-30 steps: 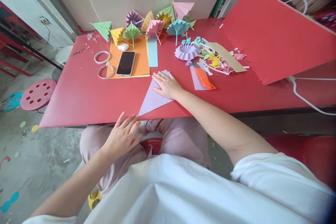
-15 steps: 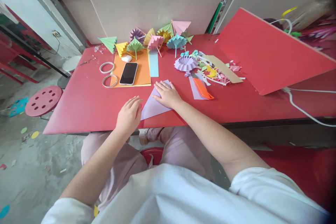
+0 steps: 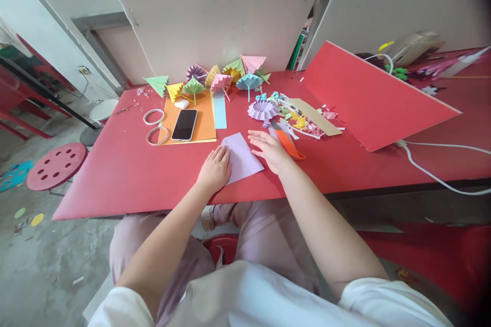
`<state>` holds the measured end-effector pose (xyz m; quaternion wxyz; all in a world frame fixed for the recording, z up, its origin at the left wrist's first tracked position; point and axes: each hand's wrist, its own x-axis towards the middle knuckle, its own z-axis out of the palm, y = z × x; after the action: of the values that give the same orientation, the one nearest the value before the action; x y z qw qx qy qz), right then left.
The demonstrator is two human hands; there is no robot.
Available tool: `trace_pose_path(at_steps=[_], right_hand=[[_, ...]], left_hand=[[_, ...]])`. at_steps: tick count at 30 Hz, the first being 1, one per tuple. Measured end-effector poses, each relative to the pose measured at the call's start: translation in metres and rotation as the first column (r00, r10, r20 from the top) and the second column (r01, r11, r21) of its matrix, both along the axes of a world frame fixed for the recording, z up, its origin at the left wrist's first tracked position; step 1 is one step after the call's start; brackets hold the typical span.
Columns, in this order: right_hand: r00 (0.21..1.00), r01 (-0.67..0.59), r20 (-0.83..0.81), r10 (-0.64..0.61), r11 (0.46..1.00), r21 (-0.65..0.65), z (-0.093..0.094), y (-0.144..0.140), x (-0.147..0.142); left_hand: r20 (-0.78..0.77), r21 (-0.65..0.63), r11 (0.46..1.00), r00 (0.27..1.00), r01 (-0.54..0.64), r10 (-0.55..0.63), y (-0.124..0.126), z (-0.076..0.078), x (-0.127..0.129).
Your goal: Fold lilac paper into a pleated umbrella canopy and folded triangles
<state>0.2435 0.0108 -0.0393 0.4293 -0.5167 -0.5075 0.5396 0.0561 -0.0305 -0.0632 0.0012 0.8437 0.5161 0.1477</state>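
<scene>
Head view: light, easily creased lilac paper (image 3: 241, 161) is pinned on the tabletop (image 3: 126, 173) by flat, spread fingers, left hand (image 3: 215, 169) at its 9 o'clock edge, right hand (image 3: 270, 149) at 3 o'clock.

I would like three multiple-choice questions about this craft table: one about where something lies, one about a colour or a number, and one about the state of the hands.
1. Where does the phone lie?
A. on the orange sheet
B. on the pink stool
C. under the red board

2. How many tape rings lie left of the orange sheet?
A. one
B. two
C. four

3. How do the hands meet the lilac paper?
A. both lift it in the air
B. only the right hand touches it
C. the left hand and the right hand lie flat at its two sides on the table

Answers:
1 A, the phone rests screen up on the orange sheet.
2 B, two white rings lie there, one behind the other.
3 C, both hands are open, palms down, and the paper lies on the table.
</scene>
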Motion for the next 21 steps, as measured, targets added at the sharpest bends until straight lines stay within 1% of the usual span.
trace_pose_path(at_steps=[3, 8, 11, 12, 15, 16, 17, 19, 21], right_hand=[[0.997, -0.014, -0.082, 0.008, 0.998, -0.067, 0.006, 0.002, -0.002], [0.977, 0.082, -0.184, -0.110, 0.985, -0.149, 0.007, 0.004, -0.007], [0.985, 0.090, -0.133, -0.107, 0.988, -0.130, 0.003, -0.004, -0.001], [0.990, 0.099, -0.095, -0.109, 0.989, -0.107, 0.002, -0.007, 0.002], [0.983, 0.175, 0.051, -0.175, 0.985, -0.006, 0.000, -0.017, 0.008], [0.979, 0.184, 0.087, -0.184, 0.983, 0.014, 0.001, -0.019, 0.008], [0.980, 0.169, 0.107, -0.169, 0.986, 0.008, 0.002, -0.021, 0.007], [0.988, 0.124, 0.096, -0.119, 0.991, -0.052, 0.006, -0.022, 0.004], [0.995, 0.098, 0.009, -0.098, 0.988, -0.121, 0.008, -0.021, -0.001]], left_hand=[[-0.009, 0.003, 1.000, 1.000, -0.008, 0.008, 0.001, 0.001, 0.001], [0.006, 0.019, 1.000, 1.000, -0.013, 0.013, 0.001, 0.001, 0.001], [0.020, 0.033, 0.999, 1.000, -0.018, 0.017, 0.001, 0.001, 0.001], [0.022, 0.037, 0.999, 1.000, -0.017, 0.016, 0.001, 0.001, 0.001], [0.023, 0.045, 0.999, 1.000, -0.007, 0.006, 0.001, 0.001, 0.002], [0.024, 0.048, 0.999, 1.000, -0.006, 0.005, 0.001, 0.000, 0.002], [0.026, 0.050, 0.999, 1.000, -0.006, 0.005, 0.001, 0.000, 0.002], [0.033, 0.050, 0.999, 0.999, -0.010, 0.008, 0.000, -0.001, 0.003], [0.041, 0.043, 0.999, 0.999, -0.016, 0.014, -0.001, 0.000, 0.002]])
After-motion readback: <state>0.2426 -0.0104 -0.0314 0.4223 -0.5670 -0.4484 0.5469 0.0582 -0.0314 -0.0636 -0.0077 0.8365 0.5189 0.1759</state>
